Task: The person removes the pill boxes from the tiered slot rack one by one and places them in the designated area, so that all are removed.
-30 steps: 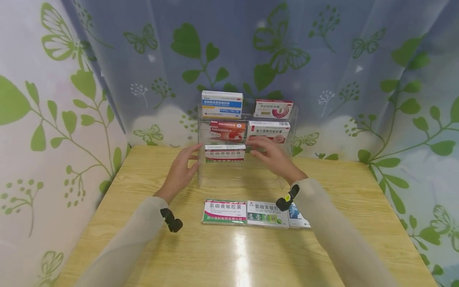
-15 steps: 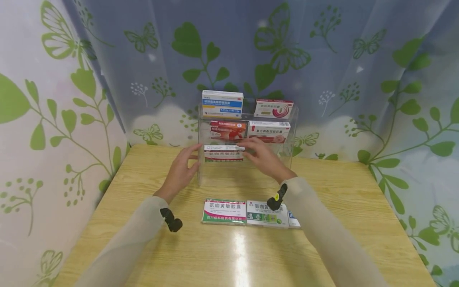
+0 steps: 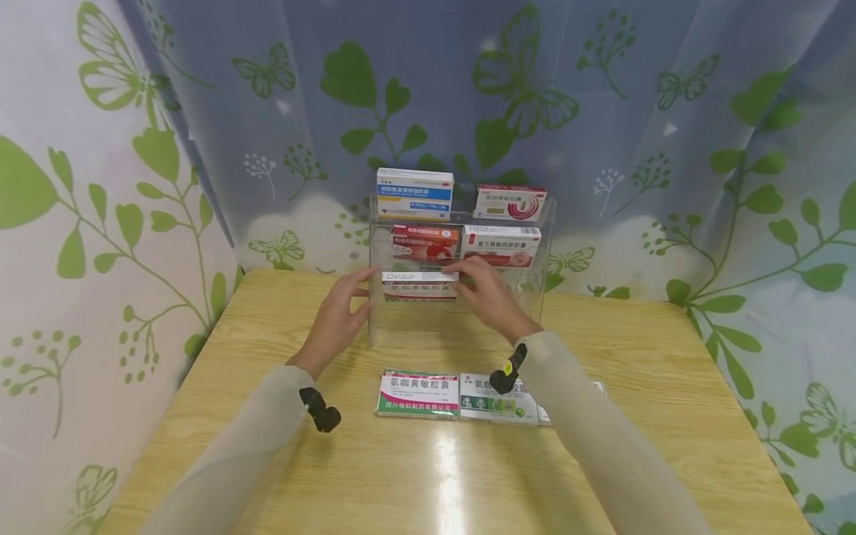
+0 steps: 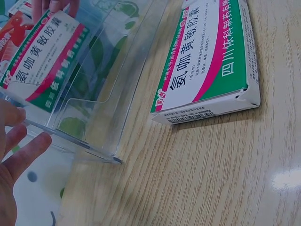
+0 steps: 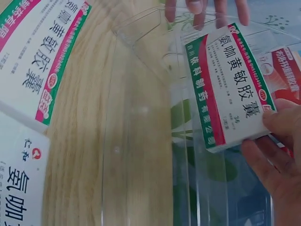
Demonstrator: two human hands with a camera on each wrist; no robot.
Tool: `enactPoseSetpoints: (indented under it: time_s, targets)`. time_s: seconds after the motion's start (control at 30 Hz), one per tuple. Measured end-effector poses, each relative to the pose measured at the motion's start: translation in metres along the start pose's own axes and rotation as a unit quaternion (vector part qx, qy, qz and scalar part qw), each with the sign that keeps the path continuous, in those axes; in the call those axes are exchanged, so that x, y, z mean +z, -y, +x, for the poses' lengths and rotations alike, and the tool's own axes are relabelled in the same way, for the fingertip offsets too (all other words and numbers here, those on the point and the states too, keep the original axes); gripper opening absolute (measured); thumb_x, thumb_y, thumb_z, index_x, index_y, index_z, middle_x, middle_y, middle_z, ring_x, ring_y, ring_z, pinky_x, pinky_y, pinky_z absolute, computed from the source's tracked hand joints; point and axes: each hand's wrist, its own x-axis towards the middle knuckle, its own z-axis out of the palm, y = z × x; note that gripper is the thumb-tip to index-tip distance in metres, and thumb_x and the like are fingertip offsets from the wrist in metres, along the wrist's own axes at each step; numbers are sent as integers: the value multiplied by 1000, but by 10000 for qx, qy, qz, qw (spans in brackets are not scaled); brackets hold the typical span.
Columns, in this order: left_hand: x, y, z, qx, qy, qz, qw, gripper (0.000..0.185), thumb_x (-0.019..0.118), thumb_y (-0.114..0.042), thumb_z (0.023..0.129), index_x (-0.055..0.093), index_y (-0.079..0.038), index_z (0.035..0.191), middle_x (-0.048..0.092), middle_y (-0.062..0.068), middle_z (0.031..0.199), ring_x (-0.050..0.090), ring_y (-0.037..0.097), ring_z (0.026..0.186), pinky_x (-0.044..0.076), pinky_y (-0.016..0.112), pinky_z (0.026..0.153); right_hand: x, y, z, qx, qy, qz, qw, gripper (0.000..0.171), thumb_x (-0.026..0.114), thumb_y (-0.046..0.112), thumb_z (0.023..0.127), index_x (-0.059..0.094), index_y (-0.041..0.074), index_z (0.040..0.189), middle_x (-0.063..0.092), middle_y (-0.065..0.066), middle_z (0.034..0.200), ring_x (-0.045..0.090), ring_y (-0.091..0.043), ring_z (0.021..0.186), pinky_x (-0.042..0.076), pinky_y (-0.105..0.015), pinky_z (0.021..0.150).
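A clear acrylic display rack (image 3: 408, 327) stands on the table with medicine boxes in tiers. In its lowest occupied tier sits a white, pink and green medicine box (image 5: 230, 87), leaning back a little. My right hand (image 3: 491, 301) pinches this box at its right end, the thumb (image 5: 280, 117) on the printed front and fingers behind. My left hand (image 3: 339, 319) rests at the rack's left side with extended fingers (image 4: 30, 150). Flat on the table in front lies a matching medicine box (image 4: 202, 61), beside a white and green one (image 3: 495, 401).
Higher tiers hold a blue and white box (image 3: 414, 195), a red and white box (image 3: 510, 203), an orange-red box (image 3: 423, 244) and another white and red box (image 3: 504, 241). A third flat box is partly under the right sleeve (image 3: 575, 386). Patterned curtain (image 3: 428, 89) surrounds the table.
My right hand has moved left from near the middle tier's right box to the right end of the lower box. That box has shifted slightly and tilts back more. My left hand stays put.
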Motion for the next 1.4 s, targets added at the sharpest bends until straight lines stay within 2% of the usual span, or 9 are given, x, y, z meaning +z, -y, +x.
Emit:
enactPoseSetpoints:
  time_s: [0.3,0.53,0.7,0.8,0.93,1.1,1.17,1.3,1.4]
  targets:
    - [0,-1,-1,53,-46,45,10000,67,68,6,103,48,-13,164,54,19,158,70,40,125,60,59,105,-37,4,-14,-314,-861,475,9947,28,67,6,108,74,5,135,68,-17,134,68,-34,121,62,-51,105]
    - [1,-2,1,119,-65,51,9999,66,68,6,103,49,-13,163,55,19,157,70,40,124,59,59,105,-91,-6,-53,26,-986,296,9947,30,64,16,112,72,9,140,66,-14,142,64,-31,127,57,-58,112]
    - [2,-2,2,96,-17,44,9999,65,68,4,104,48,-14,163,55,18,157,70,40,125,59,59,106,-129,-26,-88,242,-1188,-80,9926,32,62,19,113,71,9,142,67,-15,144,62,-10,123,54,-61,113]
    - [2,-1,2,58,-2,11,10000,66,67,4,104,48,-15,164,54,17,158,69,39,126,60,59,104,-151,-38,-108,372,-1302,-343,9902,33,62,21,113,71,10,142,67,-14,143,58,7,114,58,-35,111]
    - [2,2,0,15,-3,24,10000,66,67,3,105,47,-17,165,53,17,159,69,38,126,61,57,101,-174,-54,-131,424,-1421,-441,9880,32,63,19,113,72,8,141,70,-7,137,59,15,105,47,-2,94]
    - [1,3,-1,-5,23,17,10000,66,68,2,105,47,-19,165,53,17,159,69,38,126,61,57,101,-192,-77,-163,577,-1310,-601,9879,33,60,17,114,70,3,142,65,19,124,60,20,97,48,-1,83]
    - [0,3,-1,-7,25,15,10000,66,68,2,105,48,-18,164,53,17,159,69,38,126,61,57,101,-196,-86,-175,803,-1141,-727,9875,35,58,19,115,68,2,144,68,10,126,59,22,94,48,-2,80]
    - [0,3,0,-7,34,23,10000,65,67,2,105,48,-16,164,53,18,160,69,39,126,62,56,101,-200,-106,-197,1255,-683,-900,9857,39,54,23,117,65,2,148,68,-25,136,58,22,92,48,-5,77]
    - [0,3,1,0,48,30,10000,65,67,2,105,47,-17,165,52,18,160,69,38,127,62,56,101,-201,-121,-213,1420,-446,-834,9853,39,53,21,117,64,-1,147,69,-29,134,61,20,93,49,-7,76]
